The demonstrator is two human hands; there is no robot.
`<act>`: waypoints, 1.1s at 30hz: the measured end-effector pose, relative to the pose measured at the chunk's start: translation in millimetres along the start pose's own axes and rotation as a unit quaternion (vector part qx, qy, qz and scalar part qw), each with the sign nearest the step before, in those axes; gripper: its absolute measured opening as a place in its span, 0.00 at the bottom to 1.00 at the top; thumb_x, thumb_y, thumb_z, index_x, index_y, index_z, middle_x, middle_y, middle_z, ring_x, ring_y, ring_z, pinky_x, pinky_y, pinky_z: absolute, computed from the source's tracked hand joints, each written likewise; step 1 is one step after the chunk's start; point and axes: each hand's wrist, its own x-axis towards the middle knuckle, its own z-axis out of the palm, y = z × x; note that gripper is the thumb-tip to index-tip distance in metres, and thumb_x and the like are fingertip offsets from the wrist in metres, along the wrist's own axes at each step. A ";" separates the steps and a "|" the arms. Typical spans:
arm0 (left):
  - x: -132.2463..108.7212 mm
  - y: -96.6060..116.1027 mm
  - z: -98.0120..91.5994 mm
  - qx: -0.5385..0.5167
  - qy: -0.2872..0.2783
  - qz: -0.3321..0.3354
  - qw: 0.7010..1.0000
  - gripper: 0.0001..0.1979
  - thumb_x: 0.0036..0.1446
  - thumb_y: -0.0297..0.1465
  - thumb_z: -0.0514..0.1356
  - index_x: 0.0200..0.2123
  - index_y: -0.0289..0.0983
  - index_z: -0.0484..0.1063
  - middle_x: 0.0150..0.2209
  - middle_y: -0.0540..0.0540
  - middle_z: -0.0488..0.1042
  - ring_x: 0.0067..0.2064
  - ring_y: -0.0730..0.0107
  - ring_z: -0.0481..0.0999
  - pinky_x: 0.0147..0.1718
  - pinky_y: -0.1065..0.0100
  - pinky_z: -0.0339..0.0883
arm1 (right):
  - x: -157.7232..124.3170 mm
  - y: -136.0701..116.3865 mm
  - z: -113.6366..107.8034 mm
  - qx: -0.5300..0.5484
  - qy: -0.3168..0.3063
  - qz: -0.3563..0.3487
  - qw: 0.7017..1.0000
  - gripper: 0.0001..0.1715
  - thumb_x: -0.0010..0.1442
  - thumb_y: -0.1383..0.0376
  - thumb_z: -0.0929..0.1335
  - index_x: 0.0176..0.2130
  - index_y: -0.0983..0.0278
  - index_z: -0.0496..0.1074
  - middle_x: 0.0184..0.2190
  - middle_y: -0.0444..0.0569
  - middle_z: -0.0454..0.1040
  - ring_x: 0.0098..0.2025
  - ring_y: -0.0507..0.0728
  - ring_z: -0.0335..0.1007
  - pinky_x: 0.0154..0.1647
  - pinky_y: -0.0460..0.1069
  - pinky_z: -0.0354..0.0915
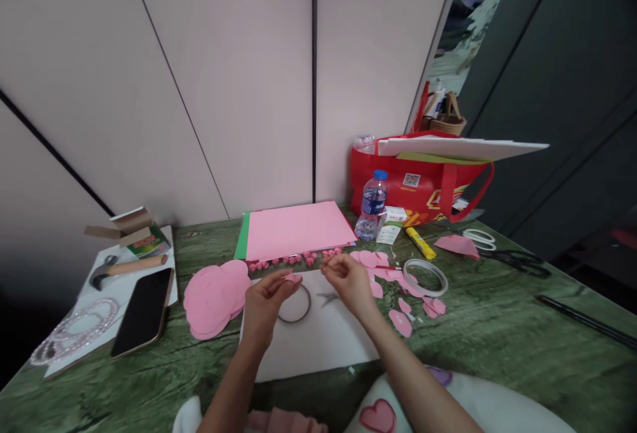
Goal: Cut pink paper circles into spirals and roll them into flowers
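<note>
My left hand [261, 302] pinches a small pink paper piece [293, 278] between thumb and fingertips, above a white sheet [318, 350]. To its right, my right hand [352, 284] has its fingertips drawn together; whatever they hold, if anything, is too small to make out. Beneath the hands a thin dark ring [293, 319] lies on the sheet, with grey tweezers-like metal tips [328, 298] beside it. Several small rolled pink paper flowers [293, 260] form a row just beyond. Left of the sheet rests a pile of pink scalloped paper cutouts [213, 300].
On the right are a tape roll [444, 280], pink scraps [401, 322], a glue stick [421, 243], scissors [517, 260], a water bottle [372, 207] and a red bag [393, 174]. Pink paper [298, 229] lies behind. A phone [144, 311] and hammer [132, 266] are left.
</note>
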 end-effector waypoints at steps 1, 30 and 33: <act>-0.1 0.8 -0.5 -0.031 -0.006 -0.008 0.999 0.17 0.41 0.32 0.65 0.36 0.32 0.72 0.31 0.43 0.78 0.39 0.60 0.76 0.44 0.59 0.66 | 2.8 1.5 -5.1 -0.013 0.031 -0.006 0.999 0.04 0.48 0.65 0.65 0.27 0.64 0.64 0.31 0.50 0.75 0.29 0.54 0.71 0.30 0.47 0.66; -3.0 4.5 -5.4 -0.105 -0.123 -0.131 0.978 0.13 0.44 0.28 0.64 0.36 0.31 0.73 0.33 0.39 0.78 0.36 0.62 0.76 0.41 0.62 0.68 | -7.9 -23.5 1.3 0.078 -0.216 -0.004 0.973 0.08 0.51 0.62 0.66 0.31 0.63 0.71 0.27 0.44 0.73 0.29 0.52 0.70 0.31 0.46 0.66; -3.6 4.6 -5.1 -0.095 -0.130 -0.140 0.977 0.14 0.43 0.28 0.64 0.36 0.30 0.73 0.33 0.39 0.77 0.36 0.62 0.76 0.41 0.62 0.67 | -8.6 -22.9 2.7 0.040 -0.226 -0.023 0.973 0.07 0.53 0.62 0.65 0.30 0.64 0.70 0.25 0.44 0.72 0.28 0.51 0.68 0.28 0.44 0.64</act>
